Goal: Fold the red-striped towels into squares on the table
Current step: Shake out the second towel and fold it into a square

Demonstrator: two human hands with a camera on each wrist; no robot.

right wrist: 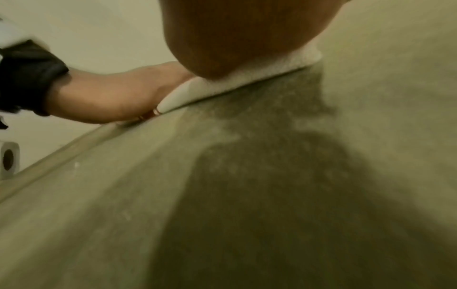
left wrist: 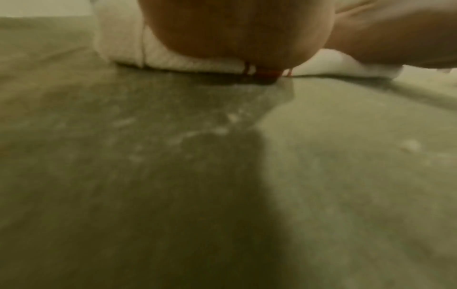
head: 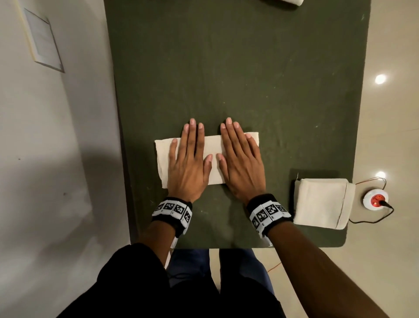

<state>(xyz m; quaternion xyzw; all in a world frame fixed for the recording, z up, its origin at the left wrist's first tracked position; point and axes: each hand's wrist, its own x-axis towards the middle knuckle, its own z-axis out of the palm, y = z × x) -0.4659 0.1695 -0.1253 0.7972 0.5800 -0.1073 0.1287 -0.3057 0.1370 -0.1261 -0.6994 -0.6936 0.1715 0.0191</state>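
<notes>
A cream towel, folded into a long strip, lies across the near middle of the dark green table. Both my hands press flat on it with straight fingers. My left hand covers its left half and my right hand its right half, thumbs almost touching. Thin red stripes show at the towel's near edge under my left palm. In the right wrist view my right palm sits on the towel, and my left hand lies beside it.
A folded cream towel sits at the table's near right corner. Another cream cloth peeks in at the far edge. On the floor to the right is a round white and red socket with a black cable. My legs are below the table's near edge.
</notes>
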